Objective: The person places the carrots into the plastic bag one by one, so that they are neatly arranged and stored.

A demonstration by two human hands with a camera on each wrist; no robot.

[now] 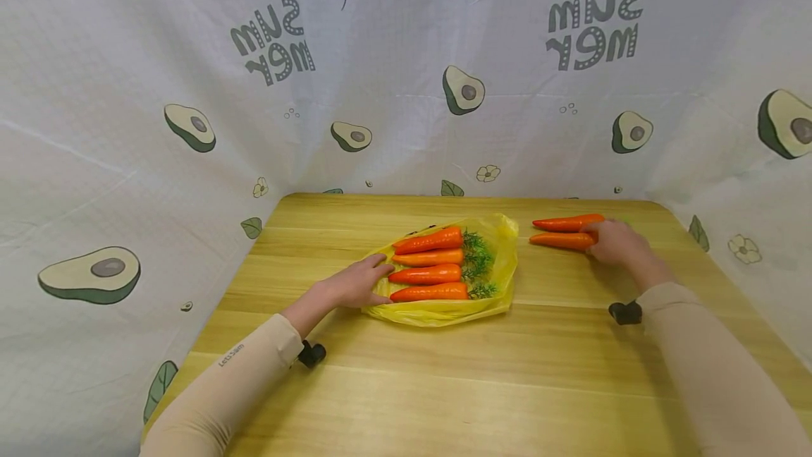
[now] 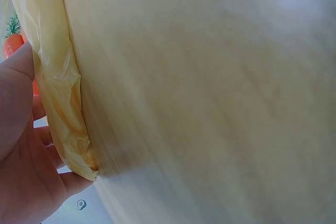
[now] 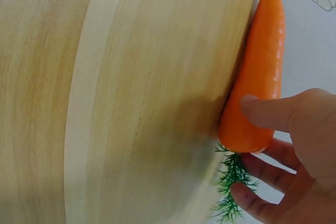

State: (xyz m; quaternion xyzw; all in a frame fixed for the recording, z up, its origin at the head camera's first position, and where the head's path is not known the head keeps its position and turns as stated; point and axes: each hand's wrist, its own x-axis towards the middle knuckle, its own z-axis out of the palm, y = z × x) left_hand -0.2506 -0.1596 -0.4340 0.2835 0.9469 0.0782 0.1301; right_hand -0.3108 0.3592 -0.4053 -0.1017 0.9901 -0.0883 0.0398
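Note:
Several orange carrots (image 1: 425,275) with green tops lie side by side within a yellow plastic bag (image 1: 444,314) on the table. At the bag's left end, by the carrots' tips, my left hand (image 1: 358,282) rests with fingers spread; the left wrist view shows its thumb and fingertips touching the bag (image 2: 60,72). Two more carrots lie to the right, a far one (image 1: 567,223) and a near one (image 1: 561,240). My right hand (image 1: 617,242) pinches the near carrot (image 3: 257,77) at its thick end, the thumb against its side. That hand mostly covers the green tops there in the head view.
The wooden table (image 1: 431,386) extends in front of the bag and between it and the two right-hand carrots. A white curtain (image 1: 393,90) printed with avocados and lettering hangs behind the table and along both sides.

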